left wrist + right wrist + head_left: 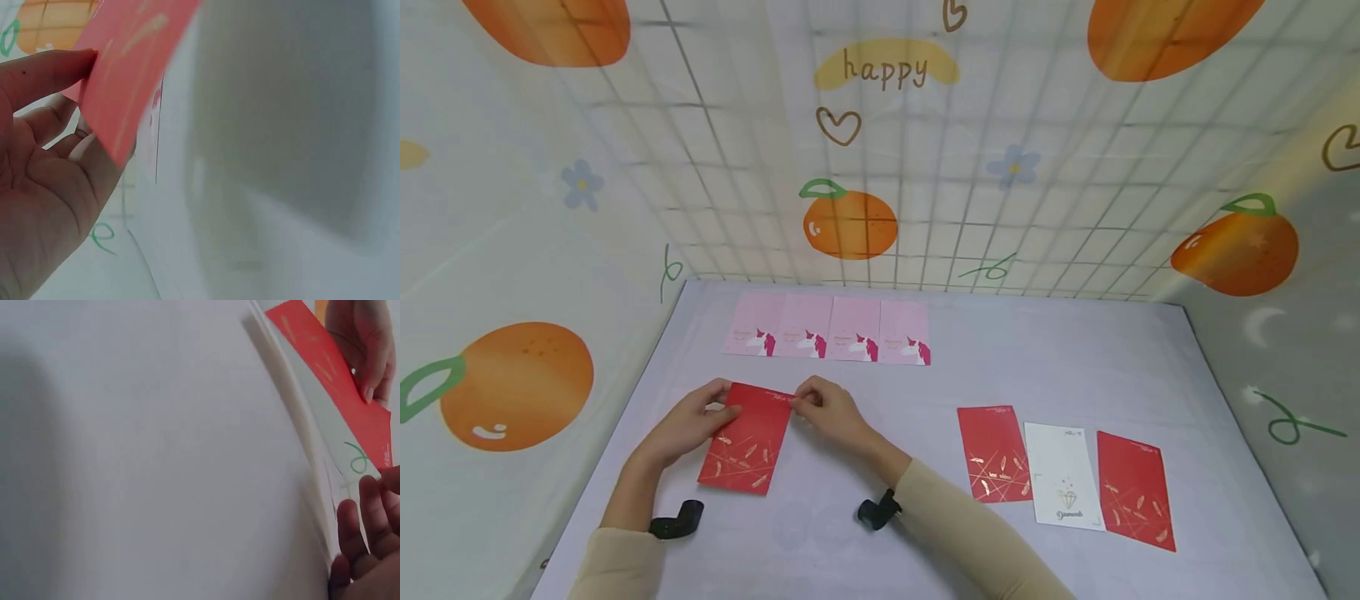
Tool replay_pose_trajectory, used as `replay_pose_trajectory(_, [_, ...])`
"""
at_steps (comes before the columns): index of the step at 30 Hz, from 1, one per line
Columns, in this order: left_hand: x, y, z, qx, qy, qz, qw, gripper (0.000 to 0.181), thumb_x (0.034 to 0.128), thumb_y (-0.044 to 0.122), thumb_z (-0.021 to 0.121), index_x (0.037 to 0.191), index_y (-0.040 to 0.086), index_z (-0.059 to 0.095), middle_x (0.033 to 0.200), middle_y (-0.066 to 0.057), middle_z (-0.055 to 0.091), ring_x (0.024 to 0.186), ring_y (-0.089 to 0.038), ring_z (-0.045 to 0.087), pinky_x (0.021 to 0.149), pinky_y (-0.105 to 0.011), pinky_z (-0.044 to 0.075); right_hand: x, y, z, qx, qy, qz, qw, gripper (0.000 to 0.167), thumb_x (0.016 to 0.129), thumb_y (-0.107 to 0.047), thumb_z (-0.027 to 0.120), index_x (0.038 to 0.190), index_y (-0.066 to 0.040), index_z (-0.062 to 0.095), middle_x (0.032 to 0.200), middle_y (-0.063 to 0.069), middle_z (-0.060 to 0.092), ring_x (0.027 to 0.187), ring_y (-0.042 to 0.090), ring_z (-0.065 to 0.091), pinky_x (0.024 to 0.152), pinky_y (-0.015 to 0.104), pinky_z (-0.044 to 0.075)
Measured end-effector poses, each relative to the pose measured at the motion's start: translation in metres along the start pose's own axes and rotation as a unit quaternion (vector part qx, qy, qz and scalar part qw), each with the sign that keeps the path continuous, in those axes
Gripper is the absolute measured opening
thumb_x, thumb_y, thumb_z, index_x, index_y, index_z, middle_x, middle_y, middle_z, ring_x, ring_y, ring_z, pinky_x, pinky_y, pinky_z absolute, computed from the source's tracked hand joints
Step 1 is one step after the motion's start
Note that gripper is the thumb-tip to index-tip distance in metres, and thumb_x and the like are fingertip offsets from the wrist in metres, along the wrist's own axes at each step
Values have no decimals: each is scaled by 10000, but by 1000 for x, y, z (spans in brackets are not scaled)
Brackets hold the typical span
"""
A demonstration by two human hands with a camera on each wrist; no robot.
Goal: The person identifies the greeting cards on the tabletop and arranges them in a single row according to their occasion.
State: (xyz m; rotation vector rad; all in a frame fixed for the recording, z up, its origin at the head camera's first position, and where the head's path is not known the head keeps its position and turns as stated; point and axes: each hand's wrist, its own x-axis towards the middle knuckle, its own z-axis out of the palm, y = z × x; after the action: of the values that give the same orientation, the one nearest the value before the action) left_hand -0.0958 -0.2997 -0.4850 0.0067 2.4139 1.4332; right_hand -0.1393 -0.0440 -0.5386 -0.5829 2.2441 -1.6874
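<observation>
Head view: the red card (752,437) is in front of the pink cards (853,325), long axis pointing roughly at them; the left hand (688,425) pinches its left edge, the right hand (831,412) its top right corner. "happy" shows on the cloth (925,200) behind the pink cards, "Diamonds" on the white card (1064,467) to their right.

Left wrist view: the red card tilts.

Right wrist view: its lettering is unreadable.

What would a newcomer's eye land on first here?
Probably the red rectangular card with gold markings, held by the left hand and right hand over the pale table's left side. Next, the bright orange fruits printed on the pale backdrop behind; then four pale pink unicorn cards in a row near the table's far edge.
</observation>
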Motion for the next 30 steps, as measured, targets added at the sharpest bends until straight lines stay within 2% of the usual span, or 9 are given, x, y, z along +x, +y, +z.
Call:
replay_pose_trajectory(3, [3, 4, 7, -167, -12, -3, 9999, 510, 944, 209, 704, 1359, 32, 468, 1265, -206, 517, 966, -287, 659, 748, -369, 595, -3, 0, -10, 268, 20, 62, 9996, 122, 962, -234, 678, 1049, -156, 643, 897, -64, 663, 762, 191, 646, 620, 242, 534])
replay_pose_trajectory(8, [9, 10, 22, -484, -122, 63, 9987, 484, 952, 200, 693, 1357, 52, 473, 1276, -202, 510, 956, -296, 668, 766, -388, 593, -10, -1, -27, 423, 135, 169, 9989, 125, 971, -249, 661, 1047, -152, 639, 901, -39, 672, 784, 257, 663, 632, 268, 544])
replay_pose_trajectory(22, [30, 32, 74, -1105, -190, 428, 9928, 460, 950, 197, 700, 1347, 89, 494, 1274, -165, 528, 1011, -299, 660, 780, -385, 591, -38, -3, -82, 681, 458, 328, 9961, 166, 972, -254, 660, 1068, -123, 627, 910, 41, 682, 793, 288, 662, 743, 514, 573])
replay_pose_trajectory(30, [38, 45, 104, -1533, -264, 533, 9864, 441, 938, 189, 713, 1315, 90, 505, 1278, -152, 541, 1028, -289, 674, 798, -396, 586, -58, -3, -106, 670, 804, 311, 9940, 183, 959, -247, 678, 1073, -117, 617, 916, 43, 657, 824, 317, 667, 776, 529, 572])
